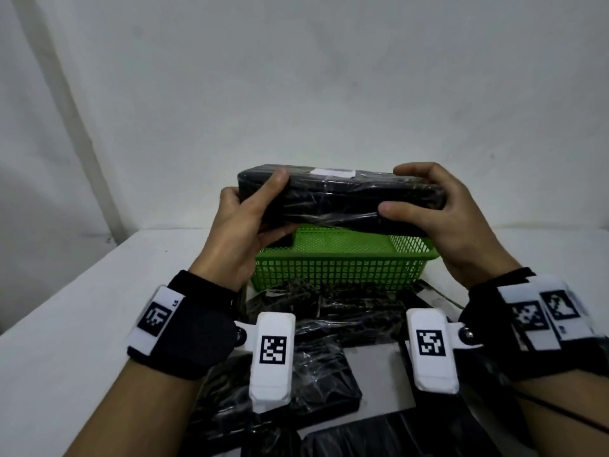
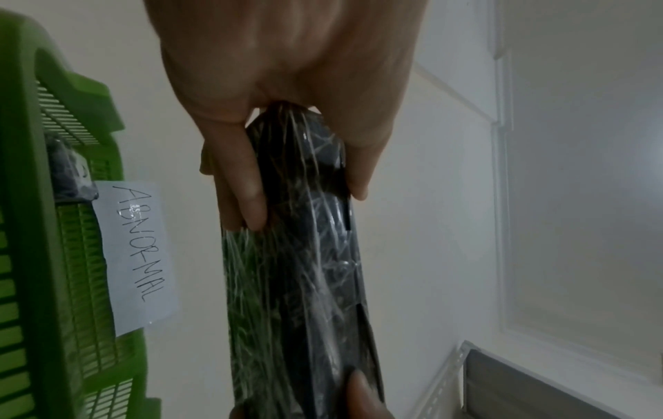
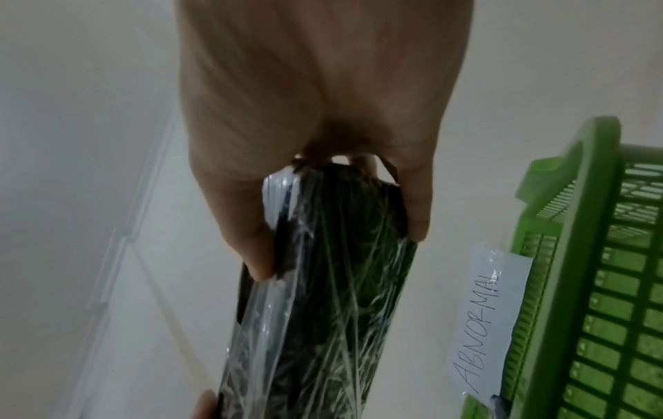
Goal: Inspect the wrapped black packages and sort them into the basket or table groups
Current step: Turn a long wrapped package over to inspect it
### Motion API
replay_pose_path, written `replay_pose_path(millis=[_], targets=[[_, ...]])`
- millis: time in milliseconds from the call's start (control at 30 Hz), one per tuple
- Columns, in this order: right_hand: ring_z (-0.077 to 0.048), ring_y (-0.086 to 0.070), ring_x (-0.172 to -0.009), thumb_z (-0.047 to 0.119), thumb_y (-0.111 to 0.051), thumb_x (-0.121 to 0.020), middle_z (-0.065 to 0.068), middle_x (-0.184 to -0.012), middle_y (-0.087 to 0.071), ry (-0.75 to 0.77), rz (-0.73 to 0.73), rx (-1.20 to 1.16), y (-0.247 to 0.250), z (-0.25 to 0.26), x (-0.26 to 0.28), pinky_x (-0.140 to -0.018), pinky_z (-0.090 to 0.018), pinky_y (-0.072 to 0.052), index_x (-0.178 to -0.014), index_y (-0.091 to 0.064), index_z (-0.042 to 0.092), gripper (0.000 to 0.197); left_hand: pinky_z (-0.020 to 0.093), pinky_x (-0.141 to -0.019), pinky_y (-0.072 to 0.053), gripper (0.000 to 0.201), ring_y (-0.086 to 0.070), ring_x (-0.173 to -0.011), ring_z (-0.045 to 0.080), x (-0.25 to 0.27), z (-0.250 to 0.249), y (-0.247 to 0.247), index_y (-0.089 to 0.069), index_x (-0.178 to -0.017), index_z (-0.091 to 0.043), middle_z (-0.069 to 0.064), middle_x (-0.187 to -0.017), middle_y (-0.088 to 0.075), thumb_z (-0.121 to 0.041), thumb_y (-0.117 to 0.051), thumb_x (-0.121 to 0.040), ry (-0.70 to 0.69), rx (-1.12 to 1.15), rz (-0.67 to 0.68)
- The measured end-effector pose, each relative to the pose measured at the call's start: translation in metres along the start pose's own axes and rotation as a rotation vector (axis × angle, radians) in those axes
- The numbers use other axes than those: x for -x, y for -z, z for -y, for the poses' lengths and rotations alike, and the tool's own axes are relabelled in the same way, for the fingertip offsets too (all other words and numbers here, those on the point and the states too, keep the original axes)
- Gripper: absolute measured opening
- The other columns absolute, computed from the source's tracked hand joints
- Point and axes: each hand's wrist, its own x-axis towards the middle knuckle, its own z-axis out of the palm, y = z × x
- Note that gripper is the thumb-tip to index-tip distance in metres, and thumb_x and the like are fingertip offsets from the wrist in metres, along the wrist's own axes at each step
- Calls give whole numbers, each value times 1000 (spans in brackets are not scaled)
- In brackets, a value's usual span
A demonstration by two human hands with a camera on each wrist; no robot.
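The package [image 1: 339, 196] is held up in the air above the basket [image 1: 342, 258], long side level and edge-on to the head camera, probably so that its film wrap and narrow faces can be checked before it is sorted. A small white label [image 1: 333, 172] shows on its top face. The left hand [image 1: 244, 225] grips one end, thumb on the near face and fingers curled behind; the right hand [image 1: 441, 209] grips the other end the same way (an end grip leaves the middle of the wrap open to view). In both wrist views the fingers pinch the package across its thin side.

The basket is green mesh and stands at the far side of the table [image 1: 82, 308]. A paper tag [image 2: 136, 255] reading ABNORMAL is stuck to its outer wall, so it likely takes the rejects; something dark already lies in one corner. More wrapped packages [image 1: 313, 374] lie on the table near the person, apparently waiting their turn.
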Motion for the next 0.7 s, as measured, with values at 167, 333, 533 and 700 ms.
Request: replay_pose_path(millis=[167, 333, 533, 700], targets=[[-12, -71, -91, 28, -88, -63, 13, -90, -73, 79, -23, 54, 2, -2, 1, -93, -51, -58, -104, -63, 18, 49, 27, -75, -60, 63, -74, -97, 20, 2, 5, -3, -42, -125, -5, 17, -121, -65, -9, -80, -75, -41, -41, 23], [-17, -61, -115, 46, -87, -60, 4, -130, -51, 234, -125, 272, 4, -11, 2, -105, -47, -50, -106, -60, 22, 58, 29, -73, -60, 48, -74, -92, 28, 3, 13, -5, -46, -124, -13, 8, -109, -70, -6, -74, -85, -47, -75, 42], [-24, -48, -137, 32, -87, -67, -4, -146, -33, 416, -59, 279, 11, -7, 0, -111, -38, -46, -120, -43, 25, 69, 48, -84, -60, 50, -70, -107, 36, 2, -3, 6, -57, -128, -19, 7, -124, -65, -43, -67, -85, 134, 90, 103], [-16, -58, -129, 39, -91, -59, -1, -153, -40, 188, 40, 82, 10, -2, 2, -104, -39, -52, -145, -34, 33, 103, 39, -84, -58, 20, -67, -93, 17, 2, 9, 4, -49, -108, -19, -3, -92, -71, -19, -63, -93, 83, 25, 77]])
